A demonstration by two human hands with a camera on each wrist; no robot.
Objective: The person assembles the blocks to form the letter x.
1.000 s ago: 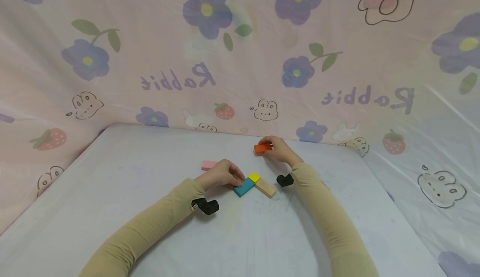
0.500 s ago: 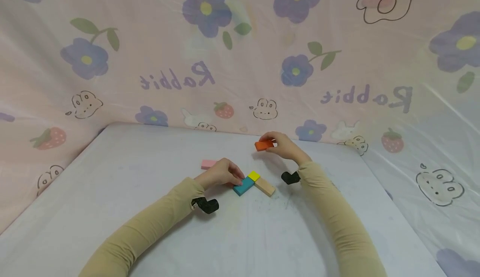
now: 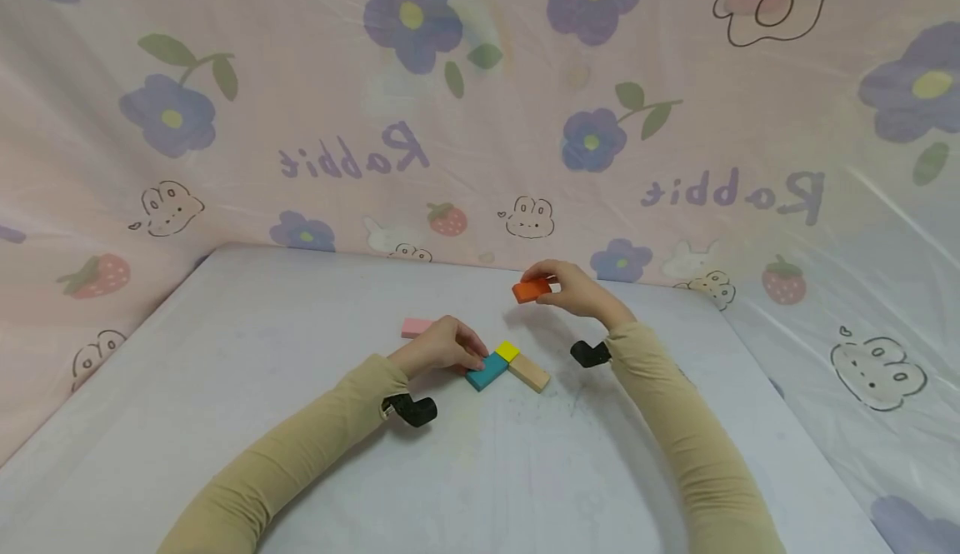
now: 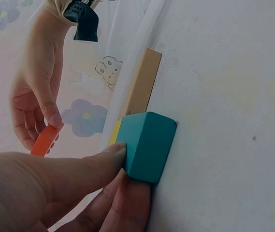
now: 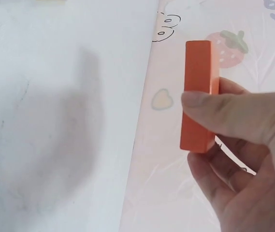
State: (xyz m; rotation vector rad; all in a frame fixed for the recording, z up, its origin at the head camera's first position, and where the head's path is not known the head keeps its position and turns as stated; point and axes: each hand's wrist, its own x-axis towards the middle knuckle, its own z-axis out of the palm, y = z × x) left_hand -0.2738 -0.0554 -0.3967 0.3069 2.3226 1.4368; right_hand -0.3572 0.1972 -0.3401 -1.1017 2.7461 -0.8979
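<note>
My right hand [image 3: 573, 287] holds an orange wooden block [image 3: 531, 291] above the far part of the table, thumb on one face and fingers behind, as the right wrist view [image 5: 197, 130] shows. On the table, my left hand [image 3: 444, 346] pinches a teal block [image 4: 151, 145] at its near left end. The far end of the teal block meets a small yellow block [image 3: 507, 352]. From the yellow block a natural wood block [image 3: 529, 373] slants off toward the near right, so the three form a bent shape. A pink block [image 3: 416, 328] lies behind my left hand, partly hidden by it.
The white tabletop [image 3: 480, 479] runs back to a printed curtain [image 3: 480, 104] with flowers and rabbits, which also hangs along both sides. A black wrist camera [image 3: 414, 411] sits under the left sleeve, another black camera [image 3: 589, 354] under the right.
My right hand has lifted the orange block off the table, moving it up and slightly right. The left hand and the teal, yellow, wood and pink blocks stay in place.
</note>
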